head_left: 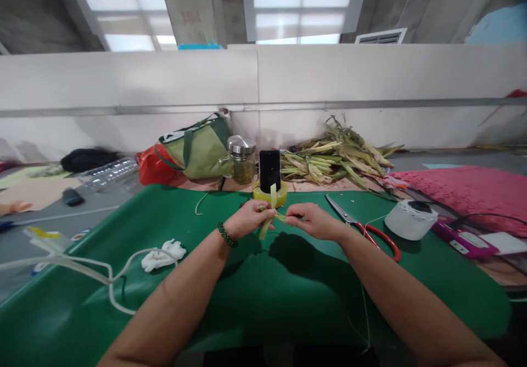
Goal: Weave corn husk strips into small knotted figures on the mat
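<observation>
Both hands meet above the green mat (247, 295) and hold pale green leaf strips (273, 196). My left hand (249, 218), with a beaded bracelet on its wrist, pinches the strips where they cross; one end sticks up and another hangs down. My right hand (310, 221) is closed on a thin strip end that runs across from the left fingers. Just behind the hands a phone (269, 169) stands upright in a roll of yellow tape (281, 195). To the right of my right hand lie scissors (373, 235) with red handles.
A heap of leaves and husks (337, 155) lies at the back, beside a glass jar (241, 161) and a green bag (201, 147). At right stand a white roll (409, 221) and a purple device (465, 240). White cable (111, 279) and crumpled tissue (163, 255) lie left.
</observation>
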The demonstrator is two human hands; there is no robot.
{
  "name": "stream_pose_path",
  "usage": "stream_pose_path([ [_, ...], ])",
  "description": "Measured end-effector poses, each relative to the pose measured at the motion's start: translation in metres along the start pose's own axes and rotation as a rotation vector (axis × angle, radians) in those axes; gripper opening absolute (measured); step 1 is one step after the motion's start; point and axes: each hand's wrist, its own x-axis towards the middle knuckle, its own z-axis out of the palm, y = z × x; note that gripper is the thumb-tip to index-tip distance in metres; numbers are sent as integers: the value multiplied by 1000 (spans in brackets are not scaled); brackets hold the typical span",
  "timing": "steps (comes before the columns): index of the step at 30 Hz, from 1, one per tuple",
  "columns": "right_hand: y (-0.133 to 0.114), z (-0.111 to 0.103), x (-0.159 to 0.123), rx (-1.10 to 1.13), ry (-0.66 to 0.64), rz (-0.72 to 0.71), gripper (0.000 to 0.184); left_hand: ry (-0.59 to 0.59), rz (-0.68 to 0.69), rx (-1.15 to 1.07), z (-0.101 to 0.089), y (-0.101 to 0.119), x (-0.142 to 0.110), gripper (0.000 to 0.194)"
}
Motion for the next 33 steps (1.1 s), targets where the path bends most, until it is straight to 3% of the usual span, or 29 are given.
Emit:
stream_pose_path([
  [6,3,1,1,35,34,15,33,34,-31,2,0,4,-1,26],
  [12,12,1,6,225,339,132,28,226,-30,-18,-2,4,2,27],
  [14,11,5,7,246,391,135,26,242,-10,-45,0,2,4,27],
  [20,2,24,12,282,198,153,28,191,99,-29,8,-5,7,22],
  [24,-4,17,8,313,83,83,35,41,122,-3,6,-2,4,25],
  [28,-9,7,2,186,51,0,33,-67,100,-9,4,1,-1,32],
  [31,-7,6,2,136,31,-12,34,-68,83,3,3,2,-1,33],
  [33,-2,6,3,132,43,10,32,-9,50,-5,3,2,0,33],
])
